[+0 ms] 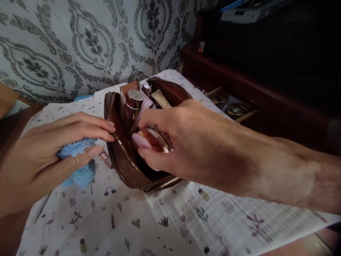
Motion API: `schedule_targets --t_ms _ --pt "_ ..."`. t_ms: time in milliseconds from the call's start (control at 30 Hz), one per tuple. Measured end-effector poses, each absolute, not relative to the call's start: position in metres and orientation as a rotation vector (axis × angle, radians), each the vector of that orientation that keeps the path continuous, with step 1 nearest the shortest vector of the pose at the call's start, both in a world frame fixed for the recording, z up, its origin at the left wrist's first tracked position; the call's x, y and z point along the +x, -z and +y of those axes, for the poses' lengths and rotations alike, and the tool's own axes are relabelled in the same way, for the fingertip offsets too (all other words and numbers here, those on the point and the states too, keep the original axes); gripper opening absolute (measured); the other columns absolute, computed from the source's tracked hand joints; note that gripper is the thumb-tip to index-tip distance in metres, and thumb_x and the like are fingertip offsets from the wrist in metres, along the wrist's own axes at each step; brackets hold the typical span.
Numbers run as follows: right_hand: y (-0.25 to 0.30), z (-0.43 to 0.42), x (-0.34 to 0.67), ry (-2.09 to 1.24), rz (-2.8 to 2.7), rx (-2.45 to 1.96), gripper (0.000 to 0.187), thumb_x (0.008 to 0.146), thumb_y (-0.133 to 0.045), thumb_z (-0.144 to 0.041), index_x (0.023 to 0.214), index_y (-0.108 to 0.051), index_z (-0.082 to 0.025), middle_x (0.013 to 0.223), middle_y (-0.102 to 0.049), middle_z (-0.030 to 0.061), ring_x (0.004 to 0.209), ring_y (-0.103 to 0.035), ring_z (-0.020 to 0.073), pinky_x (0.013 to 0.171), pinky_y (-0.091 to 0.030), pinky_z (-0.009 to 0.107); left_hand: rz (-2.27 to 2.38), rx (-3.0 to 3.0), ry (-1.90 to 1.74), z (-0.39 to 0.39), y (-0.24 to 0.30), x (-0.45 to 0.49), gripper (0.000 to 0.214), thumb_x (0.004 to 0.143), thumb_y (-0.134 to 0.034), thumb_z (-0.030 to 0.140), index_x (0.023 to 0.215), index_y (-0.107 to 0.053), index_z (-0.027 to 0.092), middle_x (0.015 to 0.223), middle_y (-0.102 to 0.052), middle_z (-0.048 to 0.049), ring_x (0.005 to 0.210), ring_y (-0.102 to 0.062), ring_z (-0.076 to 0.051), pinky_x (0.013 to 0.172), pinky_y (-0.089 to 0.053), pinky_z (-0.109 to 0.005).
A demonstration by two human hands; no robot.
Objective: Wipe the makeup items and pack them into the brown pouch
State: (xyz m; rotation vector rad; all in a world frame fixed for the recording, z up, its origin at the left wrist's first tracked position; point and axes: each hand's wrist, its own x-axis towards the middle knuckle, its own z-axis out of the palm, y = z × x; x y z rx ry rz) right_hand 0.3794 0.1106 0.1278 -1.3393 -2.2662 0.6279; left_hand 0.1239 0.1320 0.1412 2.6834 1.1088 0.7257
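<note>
A brown leather cosmetic bag [128, 167] stands open on a printed white cloth [165, 220]. Bottles and tubes stick up inside it, among them a bronze bottle with a silver cap [133, 106] and a cream tube [161, 99]. My right hand [183, 142] reaches over the bag's mouth, its fingers pinched on a round rose-gold compact [153, 140] at the opening. My left hand [50, 149] lies beside the bag's left edge, fingers closed around a light blue cloth [80, 167], fingertips touching the zip.
A patterned grey and white fabric [80, 42] hangs behind. A dark wooden cabinet [239, 81] stands at the right, with small round jars [234, 108] in a recess. Bare wood shows at the left edge and bottom right corner.
</note>
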Motion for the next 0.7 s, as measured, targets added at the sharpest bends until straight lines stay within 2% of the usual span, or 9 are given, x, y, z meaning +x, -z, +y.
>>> schedule_targets --t_ms 100,267,467,700 --pt "-0.122 0.111 0.375 -0.721 -2.356 -1.287 0.010 0.089 -0.066 -0.026 0.086 -0.066 -0.017 0.068 -0.058 -0.0008 0.059 -0.053 0.0113 0.053 -0.033 0.025 0.966 2.781 -0.599 0.131 -0.144 0.124 0.017 0.095 -0.061 0.031 0.106 -0.074 0.034 0.121 -0.074 0.0014 0.110 -0.071 -0.024 0.093 -0.060 -0.036" --pt "-0.114 0.106 0.372 -0.907 -2.464 -1.296 0.016 0.095 -0.057 -0.023 0.089 -0.068 -0.014 0.070 -0.064 0.0023 0.056 -0.052 0.0104 0.054 -0.033 0.026 0.963 2.740 -0.667 0.128 -0.144 0.132 0.018 0.096 -0.058 0.027 0.104 -0.072 0.034 0.120 -0.075 0.0008 0.108 -0.072 -0.023 0.090 -0.062 -0.036" --pt "-0.112 0.104 0.370 -0.968 -2.513 -1.316 0.018 0.094 -0.051 -0.016 0.089 -0.068 -0.014 0.075 -0.068 0.0045 0.059 -0.056 0.0114 0.055 -0.033 0.026 0.939 2.704 -0.698 0.125 -0.139 0.131 0.016 0.096 -0.059 0.022 0.103 -0.070 0.033 0.121 -0.075 0.0032 0.112 -0.072 -0.020 0.096 -0.061 -0.034" --pt "-0.118 0.105 0.375 -0.921 -2.587 -1.281 0.007 0.093 -0.056 -0.018 0.091 -0.063 -0.017 0.085 -0.067 0.0056 0.074 -0.062 0.0158 0.061 -0.040 0.027 1.003 2.649 -0.774 0.117 -0.130 0.130 0.019 0.096 -0.059 0.020 0.104 -0.069 0.034 0.133 -0.071 0.0069 0.120 -0.069 -0.017 0.105 -0.054 -0.030"
